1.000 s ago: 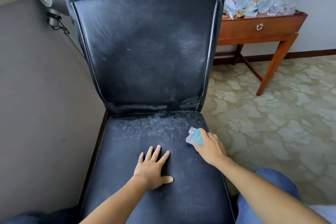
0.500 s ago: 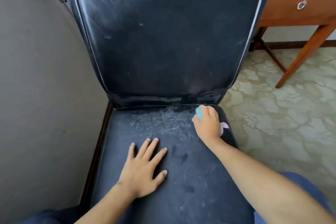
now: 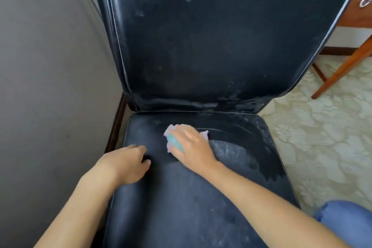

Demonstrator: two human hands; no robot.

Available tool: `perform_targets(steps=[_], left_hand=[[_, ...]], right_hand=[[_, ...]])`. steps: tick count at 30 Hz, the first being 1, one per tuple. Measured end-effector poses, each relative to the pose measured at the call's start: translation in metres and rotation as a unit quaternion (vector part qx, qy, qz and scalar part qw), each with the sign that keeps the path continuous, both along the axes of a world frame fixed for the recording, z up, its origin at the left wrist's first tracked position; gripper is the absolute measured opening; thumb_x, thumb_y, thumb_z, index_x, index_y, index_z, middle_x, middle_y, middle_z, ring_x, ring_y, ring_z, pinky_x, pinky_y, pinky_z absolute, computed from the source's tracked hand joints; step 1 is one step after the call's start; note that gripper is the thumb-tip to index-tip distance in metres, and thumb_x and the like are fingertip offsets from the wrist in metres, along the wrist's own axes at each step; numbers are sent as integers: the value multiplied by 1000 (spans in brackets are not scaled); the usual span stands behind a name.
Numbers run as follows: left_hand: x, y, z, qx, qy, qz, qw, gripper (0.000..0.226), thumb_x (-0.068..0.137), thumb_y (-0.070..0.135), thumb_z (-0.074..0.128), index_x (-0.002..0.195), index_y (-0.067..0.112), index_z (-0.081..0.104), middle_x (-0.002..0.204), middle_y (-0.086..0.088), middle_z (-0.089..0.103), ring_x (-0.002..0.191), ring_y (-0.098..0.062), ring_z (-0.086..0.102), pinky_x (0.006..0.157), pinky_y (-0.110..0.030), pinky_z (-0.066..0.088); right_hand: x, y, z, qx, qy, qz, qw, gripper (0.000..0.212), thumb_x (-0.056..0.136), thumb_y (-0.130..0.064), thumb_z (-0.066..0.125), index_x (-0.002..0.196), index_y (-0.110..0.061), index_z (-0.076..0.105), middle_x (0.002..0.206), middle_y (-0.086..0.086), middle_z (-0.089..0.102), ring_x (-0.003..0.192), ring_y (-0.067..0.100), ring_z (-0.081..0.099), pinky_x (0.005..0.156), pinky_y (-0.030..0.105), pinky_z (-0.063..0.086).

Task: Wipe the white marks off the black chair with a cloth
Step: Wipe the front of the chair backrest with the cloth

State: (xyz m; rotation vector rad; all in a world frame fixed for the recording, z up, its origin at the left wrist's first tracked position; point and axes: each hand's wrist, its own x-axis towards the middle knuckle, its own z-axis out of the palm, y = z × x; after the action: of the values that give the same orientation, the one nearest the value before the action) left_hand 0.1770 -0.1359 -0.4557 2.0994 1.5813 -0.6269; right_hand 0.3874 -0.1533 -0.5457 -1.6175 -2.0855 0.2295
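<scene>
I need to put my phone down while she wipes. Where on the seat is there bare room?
The seat is bare along its front, between the two forearms, and at its right edge beside the carpet. The back is crowded: the left hand and the right hand pressing the cloth.

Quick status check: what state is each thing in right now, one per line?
Right hand: pressing the cloth on the seat.
Cloth: bunched under the right hand, on the seat's rear middle.
Left hand: fingers curled, resting on the seat, holding nothing.
Seat: dark wiped streaks, whitish patch remaining.
Backrest: upright, faint white specks.
</scene>
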Motion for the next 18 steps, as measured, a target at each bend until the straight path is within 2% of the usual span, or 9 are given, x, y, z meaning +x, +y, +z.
perform_targets(steps=[3, 5, 6, 8, 10, 11, 14, 16, 18], left_hand=[[4, -8, -11, 12, -54, -22, 998, 62, 107, 48, 43, 162, 25, 27, 173, 2, 18, 159, -19, 20, 124, -36, 29], [5, -15, -15, -29, -54, -41, 997, 68, 108, 46, 44, 167, 28, 16, 176, 5, 2, 162, -17, 6, 128, -38, 22], [5, -17, -14, -58, -46, -45, 996, 66, 108, 42, 44, 167, 29, 16, 175, 8, -1, 162, -17, 6, 128, -40, 23], [1, -16, -10, -65, -29, -36, 997, 57, 104, 30, 43, 160, 33, 36, 172, 12, 17, 157, -20, 26, 120, -42, 36], [-4, -9, 1, 9, 15, -21, 1000, 45, 95, 25, 44, 136, 32, 59, 150, 3, 54, 134, -27, 56, 100, -38, 47], [-4, -5, 10, 48, 41, -10, 998, 38, 94, 27, 46, 128, 30, 63, 139, -2, 62, 125, -30, 62, 95, -38, 48], [-5, 8, 17, 119, 32, 25, 992, 28, 96, 28, 49, 121, 26, 63, 129, -6, 66, 113, -34, 64, 86, -38, 46], [-2, 12, 4, 115, -25, 37, 992, 36, 96, 21, 47, 129, 28, 59, 137, -3, 62, 119, -32, 61, 88, -38, 46], [6, 5, -19, 81, -92, 16, 992, 51, 102, 24, 44, 153, 30, 46, 161, -2, 44, 144, -28, 45, 110, -41, 43]], right_hand=[[113, -1, 1, -3, -8, -255, 967, 24, 94, -41, 55, 116, -35, 62, 109, -9, 63, 110, 21, 57, 85, 38, 44], [147, -2, -2, -19, 29, -369, 929, 30, 93, -46, 47, 117, -34, 59, 112, -4, 63, 111, 25, 57, 89, 44, 48], [139, -1, -2, -25, 24, -380, 924, 33, 91, -46, 42, 115, -29, 59, 111, -2, 62, 110, 27, 56, 88, 46, 49], [80, 1, -5, -18, 10, -344, 939, 28, 89, -38, 45, 107, -22, 59, 105, -2, 61, 104, 25, 56, 86, 44, 50], [-8, -9, 3, -19, 22, -240, 970, 17, 89, -31, 56, 104, -23, 60, 104, -4, 60, 99, 20, 56, 86, 39, 52], [-52, -20, 10, -38, 29, -176, 983, 15, 88, -32, 58, 101, -25, 60, 102, -3, 60, 97, 21, 57, 87, 40, 54], [-131, -64, 23, -82, -1, 28, 996, 18, 87, -34, 59, 102, -27, 66, 104, 1, 63, 102, 28, 57, 95, 63, 47], [-100, -74, 17, -18, 16, 111, 994, 26, 89, -35, 62, 113, -26, 67, 111, 0, 63, 110, 27, 55, 98, 55, 45], [-26, -72, 17, 27, -47, 56, 997, 26, 91, -41, 60, 114, -31, 65, 105, -8, 60, 107, 19, 56, 89, 49, 43]])
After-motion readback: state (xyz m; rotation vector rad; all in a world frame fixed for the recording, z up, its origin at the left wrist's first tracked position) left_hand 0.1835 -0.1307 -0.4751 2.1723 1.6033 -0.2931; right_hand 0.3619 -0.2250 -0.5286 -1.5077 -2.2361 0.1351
